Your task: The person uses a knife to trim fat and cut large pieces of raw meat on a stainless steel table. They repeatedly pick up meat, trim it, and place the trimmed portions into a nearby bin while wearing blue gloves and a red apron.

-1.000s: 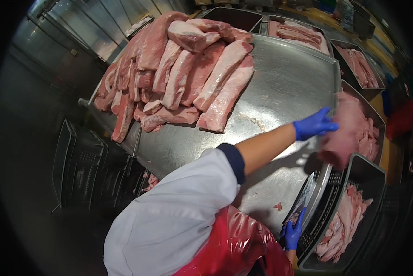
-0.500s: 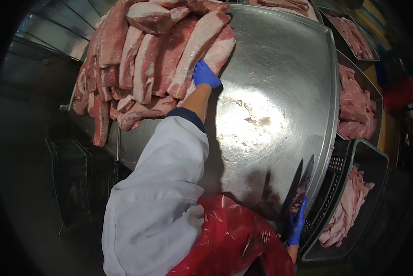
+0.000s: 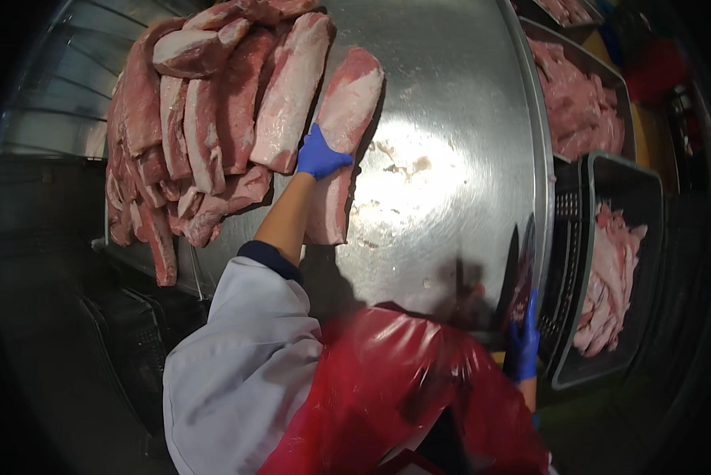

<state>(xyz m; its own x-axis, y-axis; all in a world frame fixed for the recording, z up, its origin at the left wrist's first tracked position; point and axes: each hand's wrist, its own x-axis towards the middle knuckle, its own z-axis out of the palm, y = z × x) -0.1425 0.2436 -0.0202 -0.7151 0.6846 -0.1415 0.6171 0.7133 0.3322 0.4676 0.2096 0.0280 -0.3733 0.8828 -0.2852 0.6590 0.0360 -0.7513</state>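
My left hand, in a blue glove, grips the edge of a long slab of meat, pink with a pale fatty side. The slab lies flat on the metal table, just right of a large heap of similar meat strips. At the table's right edge my right hand, also blue-gloved, is closed around a knife. Its blade points away from me along the rim; the handle is hidden by the hand.
Right of the table stands a dark crate holding pale trimmings. Beyond it a tray holds pink meat pieces. Black crates stand at the lower left. The table has a raised rim.
My left hand has drawn the slab away from the heap and nearer to me, and a gap now shows between them. My right hand still holds the knife by the rim. The view has shifted.
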